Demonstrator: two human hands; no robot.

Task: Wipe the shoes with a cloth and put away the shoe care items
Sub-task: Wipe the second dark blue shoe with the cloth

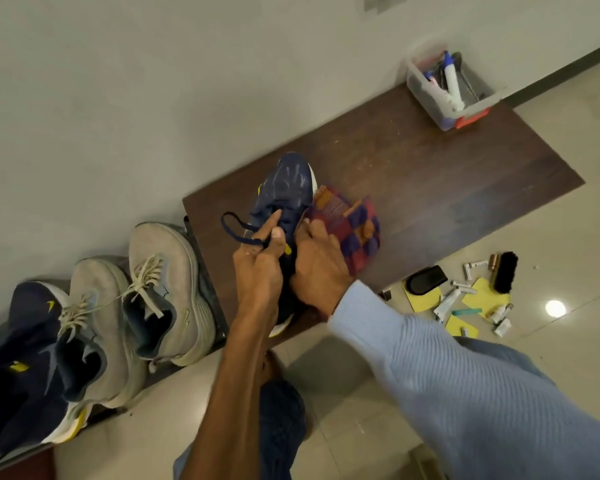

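Observation:
A navy shoe point(286, 188) with yellow trim lies on the dark wooden bench point(430, 174), toe toward the wall. My left hand point(258, 268) holds the shoe at its tongue and laces, fingers curled, index finger stretched along the upper. My right hand point(317, 268) grips the checked red, blue and orange cloth point(350, 221), which lies against the shoe's right side. A clear plastic box point(444, 109) with tubes and markers stands at the bench's far end. Shoe care items lie on the floor to the right: a black brush point(504, 271), tubes point(445, 303), yellow cloths point(485, 294).
Two grey sneakers point(160, 289) and another navy shoe point(28, 362) stand in a row on a low rack at the left. The wall runs close behind the bench. Pale tiled floor point(361, 393) lies in front, with my knee in jeans point(281, 420) below.

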